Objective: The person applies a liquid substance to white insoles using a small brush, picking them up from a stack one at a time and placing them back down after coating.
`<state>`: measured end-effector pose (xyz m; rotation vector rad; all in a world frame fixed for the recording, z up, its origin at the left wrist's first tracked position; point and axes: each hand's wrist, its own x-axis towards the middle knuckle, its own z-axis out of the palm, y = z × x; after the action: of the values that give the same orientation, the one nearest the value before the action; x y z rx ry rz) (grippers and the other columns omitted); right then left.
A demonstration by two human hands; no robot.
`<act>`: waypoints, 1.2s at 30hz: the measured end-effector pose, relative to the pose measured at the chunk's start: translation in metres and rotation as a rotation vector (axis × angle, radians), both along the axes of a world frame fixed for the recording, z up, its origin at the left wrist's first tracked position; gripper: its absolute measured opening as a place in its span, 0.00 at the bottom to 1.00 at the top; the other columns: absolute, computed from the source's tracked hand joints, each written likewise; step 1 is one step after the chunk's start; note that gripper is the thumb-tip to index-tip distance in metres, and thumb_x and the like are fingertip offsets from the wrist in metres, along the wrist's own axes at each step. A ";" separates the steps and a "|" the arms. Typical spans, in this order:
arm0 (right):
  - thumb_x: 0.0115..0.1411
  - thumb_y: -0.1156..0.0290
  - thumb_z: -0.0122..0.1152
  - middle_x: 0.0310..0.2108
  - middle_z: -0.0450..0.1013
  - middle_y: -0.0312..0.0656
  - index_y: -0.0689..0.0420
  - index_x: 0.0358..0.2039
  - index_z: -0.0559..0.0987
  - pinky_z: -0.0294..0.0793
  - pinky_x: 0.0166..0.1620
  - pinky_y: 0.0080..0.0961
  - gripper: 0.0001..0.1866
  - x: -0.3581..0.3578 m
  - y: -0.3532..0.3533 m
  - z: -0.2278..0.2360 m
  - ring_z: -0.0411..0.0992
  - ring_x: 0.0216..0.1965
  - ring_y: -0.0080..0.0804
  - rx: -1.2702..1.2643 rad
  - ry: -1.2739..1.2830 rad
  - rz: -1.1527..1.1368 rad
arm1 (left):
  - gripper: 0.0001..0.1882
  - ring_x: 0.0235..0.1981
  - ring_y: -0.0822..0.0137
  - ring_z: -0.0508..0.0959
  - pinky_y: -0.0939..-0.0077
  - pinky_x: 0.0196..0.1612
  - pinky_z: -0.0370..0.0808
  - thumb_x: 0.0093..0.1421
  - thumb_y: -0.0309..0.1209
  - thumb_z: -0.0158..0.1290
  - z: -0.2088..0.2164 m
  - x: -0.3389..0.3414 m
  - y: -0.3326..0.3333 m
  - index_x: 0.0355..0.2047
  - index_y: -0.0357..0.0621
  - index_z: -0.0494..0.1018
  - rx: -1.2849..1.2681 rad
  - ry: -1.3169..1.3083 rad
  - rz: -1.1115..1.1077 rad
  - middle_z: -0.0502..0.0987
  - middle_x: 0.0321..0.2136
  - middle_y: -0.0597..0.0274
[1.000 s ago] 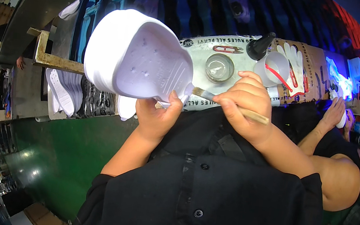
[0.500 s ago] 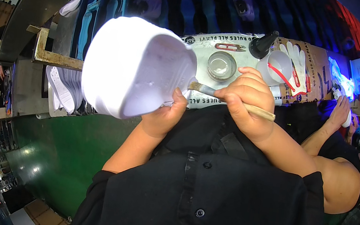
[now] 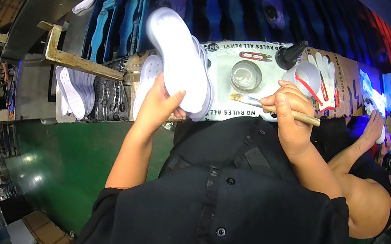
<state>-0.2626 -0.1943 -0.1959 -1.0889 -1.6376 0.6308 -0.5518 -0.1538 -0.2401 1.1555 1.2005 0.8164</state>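
Note:
My left hand (image 3: 159, 104) is closed on a white shoe sole (image 3: 178, 52), tilted upright with its smooth face up. Its thumb lies on the sole's lower end, and the other fingers are partly hidden. Just left of it rests another white sole with holes (image 3: 149, 73); a further pale edge shows behind on the right. In my right hand (image 3: 292, 113) is a paintbrush (image 3: 308, 119), its bristles pointing left over the pale printed mat (image 3: 221, 83). A glass jar of cloudy liquid (image 3: 246, 77) stands just beyond the bristles.
Red thread snips (image 3: 256, 56), a black cone-shaped bottle (image 3: 291, 54), a translucent cup (image 3: 303, 77) and a white glove (image 3: 323, 70) lie at the back. Stacked soles (image 3: 75, 92) and a wooden bar (image 3: 81, 62) are left. A co-worker's hand (image 3: 373, 128) is at right.
The sole in my left hand has gone down and away from me, now showing its smooth face. My right hand with the brush has moved right, away from the sole.

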 end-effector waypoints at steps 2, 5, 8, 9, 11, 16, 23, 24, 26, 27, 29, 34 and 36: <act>0.62 0.72 0.55 0.20 0.77 0.37 0.59 0.22 0.81 0.65 0.49 0.34 0.13 -0.002 0.001 0.000 0.71 0.25 0.31 -0.046 0.026 0.009 | 0.26 0.19 0.74 0.76 0.82 0.19 0.73 0.60 0.26 0.54 -0.014 -0.010 0.004 0.54 0.30 0.57 -0.115 0.044 -0.040 0.76 0.31 0.54; 0.62 0.72 0.54 0.20 0.77 0.38 0.59 0.22 0.81 0.65 0.48 0.33 0.13 -0.004 0.002 0.000 0.71 0.25 0.31 -0.055 -0.004 0.028 | 0.28 0.26 0.62 0.79 0.72 0.28 0.77 0.58 0.29 0.56 -0.029 -0.011 0.001 0.56 0.34 0.58 -0.178 0.518 -0.109 0.74 0.36 0.46; 0.63 0.72 0.54 0.20 0.76 0.39 0.59 0.22 0.81 0.65 0.47 0.33 0.13 -0.004 0.003 -0.004 0.70 0.25 0.31 -0.054 -0.021 0.022 | 0.32 0.48 0.44 0.71 0.56 0.49 0.70 0.57 0.39 0.56 -0.035 -0.021 -0.010 0.59 0.38 0.62 0.423 1.004 0.162 0.67 0.49 0.40; 0.63 0.72 0.54 0.20 0.76 0.39 0.59 0.22 0.81 0.65 0.47 0.33 0.13 -0.003 0.002 -0.005 0.70 0.25 0.31 -0.056 -0.024 0.022 | 0.29 0.47 0.45 0.72 0.57 0.48 0.71 0.58 0.40 0.55 -0.039 -0.033 -0.011 0.57 0.39 0.64 0.398 1.051 0.211 0.69 0.48 0.44; 0.63 0.72 0.54 0.20 0.76 0.40 0.61 0.22 0.81 0.65 0.45 0.31 0.13 -0.002 0.001 -0.007 0.70 0.25 0.30 -0.064 -0.012 0.010 | 0.29 0.47 0.44 0.72 0.56 0.49 0.70 0.58 0.40 0.55 -0.058 -0.070 -0.020 0.58 0.42 0.64 0.561 1.227 0.311 0.69 0.49 0.44; 0.63 0.72 0.53 0.20 0.76 0.41 0.63 0.23 0.80 0.67 0.39 0.28 0.14 -0.009 0.001 -0.002 0.70 0.25 0.31 -0.141 0.007 0.019 | 0.33 0.46 0.52 0.76 0.59 0.46 0.74 0.55 0.43 0.59 -0.093 -0.110 -0.047 0.55 0.34 0.65 0.268 1.307 0.188 0.74 0.44 0.45; 0.64 0.71 0.52 0.21 0.75 0.43 0.64 0.23 0.80 0.69 0.35 0.25 0.15 -0.007 0.000 -0.001 0.71 0.26 0.30 -0.184 0.025 0.020 | 0.12 0.16 0.80 0.71 0.85 0.15 0.61 0.64 0.36 0.49 -0.057 -0.112 -0.045 0.37 0.39 0.72 -0.182 -0.043 0.538 0.75 0.24 0.68; 0.64 0.71 0.52 0.21 0.75 0.43 0.64 0.23 0.80 0.69 0.35 0.25 0.15 -0.008 -0.001 -0.001 0.71 0.26 0.30 -0.183 0.020 0.019 | 0.12 0.21 0.78 0.75 0.87 0.16 0.65 0.64 0.34 0.48 -0.047 -0.090 -0.045 0.42 0.38 0.70 -0.064 -0.139 0.674 0.76 0.30 0.64; 0.65 0.70 0.51 0.23 0.75 0.44 0.65 0.24 0.80 0.69 0.34 0.24 0.16 -0.007 -0.003 0.000 0.71 0.26 0.29 -0.296 0.135 0.021 | 0.14 0.25 0.75 0.76 0.86 0.17 0.68 0.64 0.32 0.48 -0.025 -0.070 -0.054 0.47 0.37 0.66 -0.006 -0.088 0.558 0.76 0.34 0.61; 0.65 0.70 0.51 0.23 0.75 0.44 0.65 0.24 0.80 0.69 0.34 0.24 0.16 -0.008 -0.002 0.000 0.71 0.26 0.29 -0.293 0.135 0.015 | 0.18 0.28 0.72 0.78 0.85 0.18 0.70 0.63 0.29 0.48 -0.018 -0.060 -0.057 0.51 0.36 0.62 0.053 -0.036 0.448 0.76 0.38 0.57; 0.65 0.69 0.51 0.23 0.75 0.45 0.66 0.26 0.81 0.69 0.35 0.24 0.17 -0.012 0.001 0.003 0.71 0.27 0.30 -0.248 0.167 0.104 | 0.26 0.28 0.66 0.80 0.82 0.22 0.75 0.61 0.27 0.50 -0.013 -0.035 -0.055 0.57 0.34 0.54 0.180 -0.072 0.365 0.75 0.39 0.52; 0.59 0.69 0.58 0.22 0.75 0.36 0.57 0.26 0.82 0.65 0.47 0.33 0.09 -0.020 0.007 0.021 0.71 0.28 0.32 0.003 -0.043 0.318 | 0.30 0.39 0.65 0.78 0.77 0.31 0.81 0.60 0.20 0.51 0.003 0.012 -0.046 0.58 0.34 0.49 0.318 -0.100 0.334 0.68 0.48 0.47; 0.58 0.69 0.59 0.22 0.74 0.35 0.56 0.26 0.82 0.65 0.48 0.34 0.08 -0.025 0.006 0.021 0.71 0.28 0.32 0.050 -0.070 0.304 | 0.30 0.39 0.66 0.77 0.78 0.31 0.81 0.60 0.20 0.51 0.002 0.020 -0.045 0.58 0.34 0.49 0.388 -0.029 0.304 0.68 0.48 0.47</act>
<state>-0.2881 -0.1878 -0.1752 -0.8400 -1.8883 0.7502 -0.5321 -0.1989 -0.2384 1.2799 1.2440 1.3362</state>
